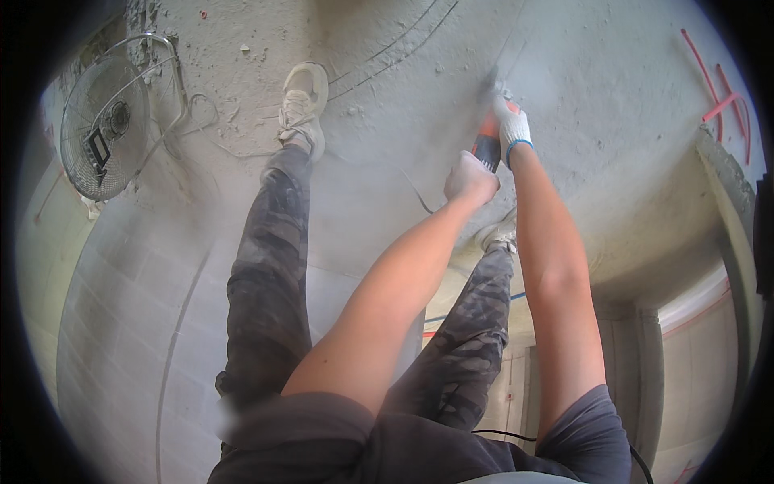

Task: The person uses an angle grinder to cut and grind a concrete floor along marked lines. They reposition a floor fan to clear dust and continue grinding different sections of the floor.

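An orange-and-black handheld power tool [487,144], apparently an angle grinder, is angled over the dusty concrete floor. My left hand [471,179], whitened by dust or a glove, wraps around its rear end. Further forward, my right hand [513,124] in a white knit glove with a blue cuff grips the tool near its head. The working end [497,81] meets the floor in a cloud of pale dust, which hides the disc. A thin straight line [514,45] runs along the floor ahead of the tool.
A metal-framed fan [106,127] lies or stands at the left beside a loose cable [205,115]. Two dark cut lines [399,48] cross the floor ahead. Red conduit pieces [719,100] lie at the far right near a broken concrete edge [728,163]. My shoes [302,106] stand apart.
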`<state>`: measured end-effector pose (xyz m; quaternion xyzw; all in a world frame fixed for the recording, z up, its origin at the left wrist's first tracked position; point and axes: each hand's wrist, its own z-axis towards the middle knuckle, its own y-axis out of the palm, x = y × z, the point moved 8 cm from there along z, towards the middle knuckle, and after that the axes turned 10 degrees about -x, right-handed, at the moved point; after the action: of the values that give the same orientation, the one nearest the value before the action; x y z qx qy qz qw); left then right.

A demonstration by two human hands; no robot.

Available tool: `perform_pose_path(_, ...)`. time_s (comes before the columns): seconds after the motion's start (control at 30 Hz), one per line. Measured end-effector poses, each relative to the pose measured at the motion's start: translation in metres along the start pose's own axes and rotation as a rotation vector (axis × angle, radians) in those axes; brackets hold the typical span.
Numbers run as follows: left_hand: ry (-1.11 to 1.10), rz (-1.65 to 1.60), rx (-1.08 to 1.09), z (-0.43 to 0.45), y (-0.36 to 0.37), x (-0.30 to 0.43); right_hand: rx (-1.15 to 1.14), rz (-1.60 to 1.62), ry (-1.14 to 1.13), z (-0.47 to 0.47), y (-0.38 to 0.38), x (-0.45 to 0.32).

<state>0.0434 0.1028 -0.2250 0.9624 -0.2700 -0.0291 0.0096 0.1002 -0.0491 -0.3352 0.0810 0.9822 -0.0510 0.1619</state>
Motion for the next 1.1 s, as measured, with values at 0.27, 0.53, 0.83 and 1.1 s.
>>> perform_pose_path(0.27, -0.038, 0.053, -0.047, -0.008, 0.004, -0.018, 0.036, 0.116, -0.025, 0.002, -0.009, 0.043)
perform_pose_path(0.53, -0.028, 0.09, 0.008, 0.001, 0.0, -0.041, 0.075, 0.094, 0.006, -0.028, 0.01, 0.042)
perform_pose_path(0.83, 0.06, 0.052, 0.179, 0.014, 0.005, -0.102, -0.086, 0.201, 0.067, -0.018, 0.027, 0.124)
perform_pose_path(1.1, 0.068, 0.15, 0.126, -0.052, 0.023, -0.128, 0.004, 0.316, -0.053, -0.09, 0.005, 0.146)
